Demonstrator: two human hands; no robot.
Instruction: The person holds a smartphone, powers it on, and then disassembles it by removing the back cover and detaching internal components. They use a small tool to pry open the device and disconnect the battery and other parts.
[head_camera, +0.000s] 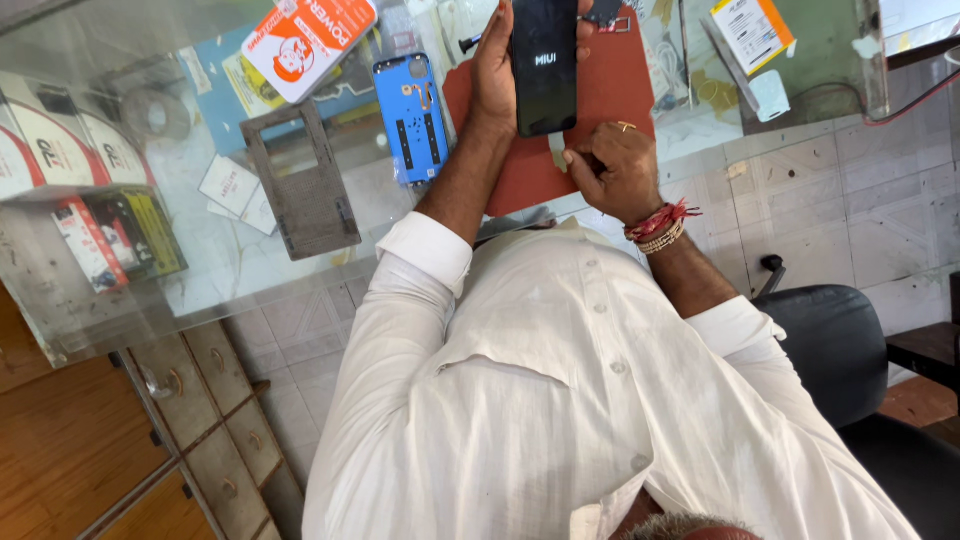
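Lying beside the blue phone back cover (411, 118), a black phone (544, 66) is gripped by the left hand (494, 70); the right hand (612, 168) is curled, fingertips pinched together at its lower edge

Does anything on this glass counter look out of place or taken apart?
Yes. A blue phone back cover lies loose on the glass counter, inner side up, apart from the black phone that the left hand holds upright. The right hand is closed at the phone's bottom edge. Nothing looks spilled.
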